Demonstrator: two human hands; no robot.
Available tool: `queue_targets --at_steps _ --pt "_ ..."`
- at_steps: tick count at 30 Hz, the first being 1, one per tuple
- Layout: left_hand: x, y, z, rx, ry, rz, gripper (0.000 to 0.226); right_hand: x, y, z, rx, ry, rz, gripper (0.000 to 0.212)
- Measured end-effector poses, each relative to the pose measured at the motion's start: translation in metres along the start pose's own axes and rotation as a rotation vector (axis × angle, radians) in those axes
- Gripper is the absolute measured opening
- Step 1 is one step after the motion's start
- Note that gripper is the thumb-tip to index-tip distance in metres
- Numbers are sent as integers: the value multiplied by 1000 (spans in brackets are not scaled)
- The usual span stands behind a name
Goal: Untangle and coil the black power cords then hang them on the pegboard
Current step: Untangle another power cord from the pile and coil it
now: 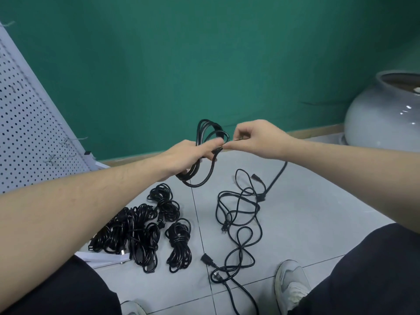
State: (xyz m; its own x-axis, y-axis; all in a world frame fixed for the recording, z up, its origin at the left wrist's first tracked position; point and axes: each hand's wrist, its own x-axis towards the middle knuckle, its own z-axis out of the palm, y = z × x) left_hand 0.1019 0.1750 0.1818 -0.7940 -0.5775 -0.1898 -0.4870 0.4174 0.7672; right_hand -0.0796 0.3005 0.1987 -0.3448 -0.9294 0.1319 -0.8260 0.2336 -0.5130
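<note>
Coiled black cord (205,153) upright midair; tied bundles (145,228), loose tangle (238,223) on floor

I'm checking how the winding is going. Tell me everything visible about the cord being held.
The held cord is black, thin, rubbery-looking, gathered into several loose oval loops standing upright above the floor. The left hand grips the loops through their middle; the right hand pinches its free end beside the loops.

One head-worn wide-angle view looks forward and down, close over the floor (295,212) toward the green wall (204,53).
</note>
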Motion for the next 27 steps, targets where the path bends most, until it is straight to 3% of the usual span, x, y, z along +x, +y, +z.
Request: queue_targets --at_steps 3,10,15,18,22,25,27 --pt "-1 3 7 125 -125 92 40 1 -3 -4 -97 101 62 65" --pt "-6 -6 8 182 -201 71 24 -1 -7 -5 260 -46 -39 35" --pt "-8 -2 8 119 -103 52 20 8 -8 -1 266 139 -38 43" --pt "-11 3 7 85 -135 43 22 12 -2 0 251 163 -3 48" --pt "-16 0 11 123 -219 75 26 7 8 4 292 -17 17 40" --pt "-17 0 10 92 -228 62 22 2 11 1 165 -195 -15 75" --pt "-17 -3 9 91 -270 63 26 2 10 2 52 -269 -23 81"
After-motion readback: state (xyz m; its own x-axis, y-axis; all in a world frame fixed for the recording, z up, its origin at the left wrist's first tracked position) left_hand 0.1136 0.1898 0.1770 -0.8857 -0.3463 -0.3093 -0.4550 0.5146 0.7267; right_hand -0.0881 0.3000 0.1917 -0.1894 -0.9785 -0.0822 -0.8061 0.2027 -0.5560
